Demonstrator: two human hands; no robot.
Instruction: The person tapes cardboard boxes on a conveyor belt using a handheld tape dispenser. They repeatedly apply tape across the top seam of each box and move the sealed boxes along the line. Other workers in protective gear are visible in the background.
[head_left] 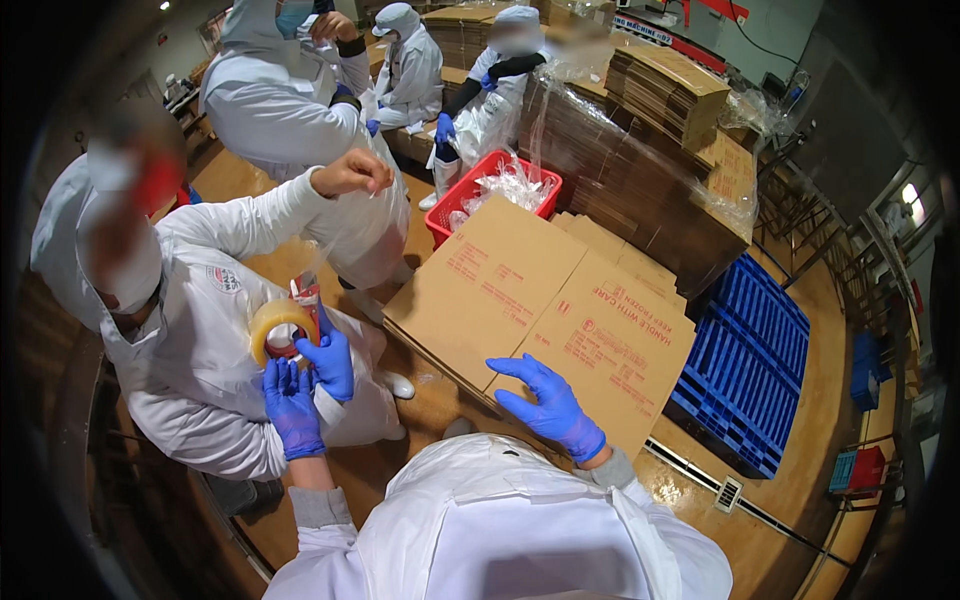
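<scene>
- White coat [540, 530] of the wearer fills the lower edge, with both gloved arms reaching out from it.
- Right hand [550, 405]: unclenched, fingers spread, grasping nothing; it is over the near edge of the flattened cartons [560, 300], and whether it touches them I cannot tell.
- Left hand [292, 408]: just below the tape dispenser [306, 298], fingers raised; I cannot tell whether it grips.
- A co-worker's gloved hand [332, 362] is at the dispenser, which carries a yellowish tape roll [262, 328] and sits left of the cartons, in front of that co-worker's white clothing.
- Red basket [438, 222]: behind the carton stack, heaped with crumpled clear plastic [515, 185].
- Film-wrapped stack of folded cardboard [640, 170]: beyond the basket, to its right.
- Blue pallet [745, 360]: on the floor [800, 440], right of the cartons.
- Red crate [868, 468] and teal crate [843, 470]: side by side at far right; their contents are too small to tell.
</scene>
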